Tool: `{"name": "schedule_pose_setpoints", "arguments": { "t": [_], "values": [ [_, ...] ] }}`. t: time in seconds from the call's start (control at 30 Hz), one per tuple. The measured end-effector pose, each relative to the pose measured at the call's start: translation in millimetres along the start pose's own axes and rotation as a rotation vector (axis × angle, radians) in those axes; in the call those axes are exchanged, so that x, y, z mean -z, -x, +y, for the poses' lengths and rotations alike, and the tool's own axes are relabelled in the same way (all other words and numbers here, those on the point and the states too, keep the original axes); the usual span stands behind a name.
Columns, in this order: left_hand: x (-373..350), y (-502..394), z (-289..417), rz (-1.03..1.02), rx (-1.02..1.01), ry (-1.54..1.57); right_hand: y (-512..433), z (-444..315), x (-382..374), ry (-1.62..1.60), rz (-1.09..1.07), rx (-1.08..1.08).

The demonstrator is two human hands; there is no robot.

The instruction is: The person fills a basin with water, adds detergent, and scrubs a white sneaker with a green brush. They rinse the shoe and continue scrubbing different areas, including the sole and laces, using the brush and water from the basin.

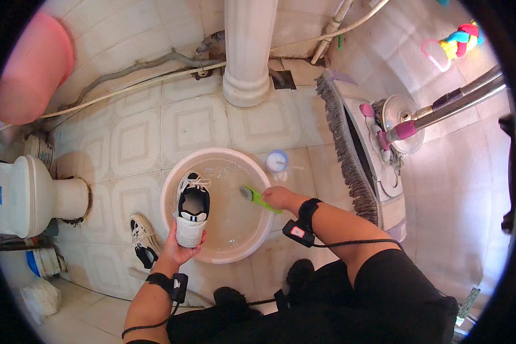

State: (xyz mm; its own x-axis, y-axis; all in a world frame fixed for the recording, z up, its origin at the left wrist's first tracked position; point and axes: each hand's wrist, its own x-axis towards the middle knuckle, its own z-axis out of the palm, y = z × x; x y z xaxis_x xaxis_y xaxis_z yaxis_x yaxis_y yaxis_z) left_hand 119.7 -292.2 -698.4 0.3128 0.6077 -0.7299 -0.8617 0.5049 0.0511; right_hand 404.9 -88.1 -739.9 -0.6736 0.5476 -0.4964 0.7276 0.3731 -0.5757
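Observation:
My left hand [182,248] grips a white and black sneaker [192,230] by its heel, with the toe pointing away from me over the left side of a pale pink basin [218,259]. Cloudy water [228,215] fills part of the basin. In my right hand [279,198] is a bright green scrub brush [260,199], held over the basin's right rim with its greyish bristles towards the middle. Brush and shoe are apart. A second sneaker [144,241] lies on the tiles left of the basin.
A small blue-rimmed cup with white contents [277,161] stands beyond the basin's right rim. On the right, a flat mop [357,150] leans near a round mop head [402,122]. A white pedestal column [247,86] rises ahead; a toilet [30,195] and pink tub [34,69] are left.

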Motion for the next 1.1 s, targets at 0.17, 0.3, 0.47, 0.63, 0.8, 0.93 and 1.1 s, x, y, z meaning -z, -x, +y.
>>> {"name": "schedule_pose_setpoints", "arguments": {
  "t": [0.17,0.3,0.47,0.63,0.8,0.93,1.1],
  "values": [
    [7.0,4.8,7.2,0.018,-0.008,-0.122,6.6,-10.6,43.3,0.299,0.368,-0.209],
    [15.2,7.7,6.3,0.131,-0.063,-0.285,15.5,-2.0,77.4,0.421,0.504,-0.386],
    [20.9,11.6,4.0,0.189,-0.106,-0.405,15.6,24.6,74.6,0.168,0.283,-0.494],
    [22.6,14.2,7.6,0.113,-0.181,-0.408,14.3,29.6,84.6,0.238,0.375,-0.438],
    [15.6,17.5,8.7,0.115,-0.209,-0.347,23.8,24.2,98.6,0.255,0.383,-0.426],
    [9.1,20.6,6.0,0.1,-0.276,-0.335,36.6,22.1,100.4,0.232,0.399,-0.394],
    [9.9,21.3,8.0,0.028,-0.29,-0.326,57.2,0.7,122.6,0.176,0.463,-0.227]
  ]
}}
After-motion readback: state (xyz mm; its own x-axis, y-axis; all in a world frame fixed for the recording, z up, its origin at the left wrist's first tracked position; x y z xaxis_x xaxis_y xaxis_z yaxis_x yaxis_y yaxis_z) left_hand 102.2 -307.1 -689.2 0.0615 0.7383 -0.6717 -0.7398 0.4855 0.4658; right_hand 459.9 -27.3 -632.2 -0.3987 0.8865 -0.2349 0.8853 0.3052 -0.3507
